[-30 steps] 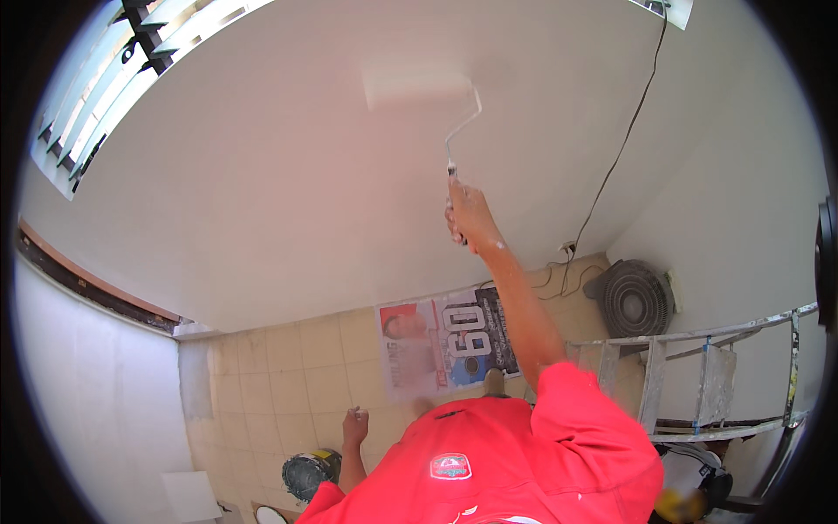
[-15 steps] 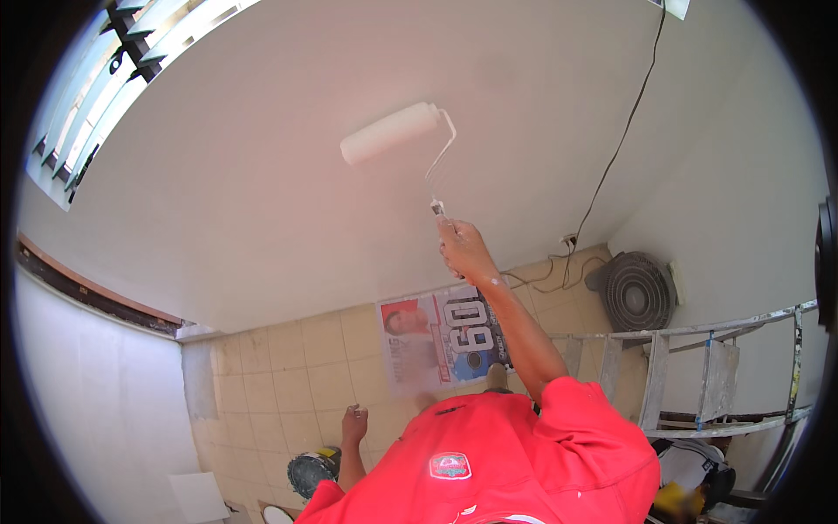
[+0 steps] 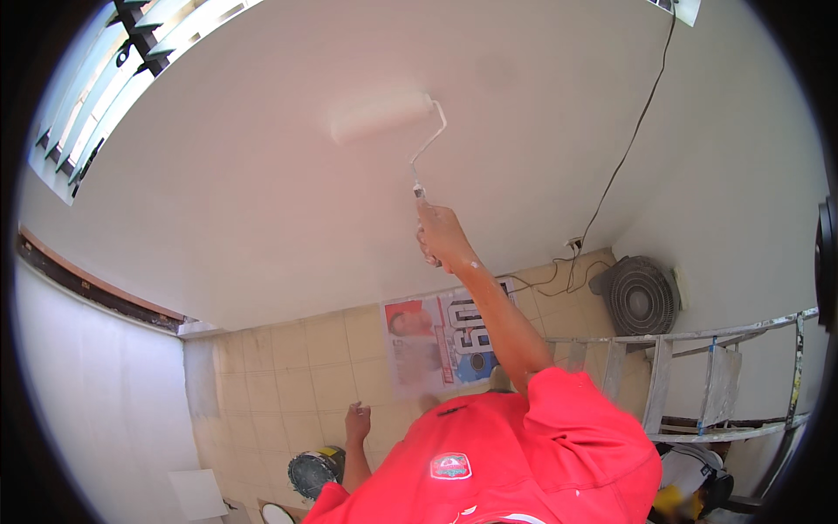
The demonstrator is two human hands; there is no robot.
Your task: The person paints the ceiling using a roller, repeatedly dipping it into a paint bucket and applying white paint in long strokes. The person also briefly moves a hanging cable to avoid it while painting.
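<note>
Your right hand (image 3: 443, 237) wraps around the handle (image 3: 420, 194) of the paint roller (image 3: 384, 116), its blurred white sleeve (image 3: 371, 120) up and left of that grip, over the pale wall (image 3: 262, 201). Your left hand (image 3: 357, 421), well below and left, is curled; I cannot tell whether it holds anything. Below your right-hand grip lies a printed sheet (image 3: 417, 351).
</note>
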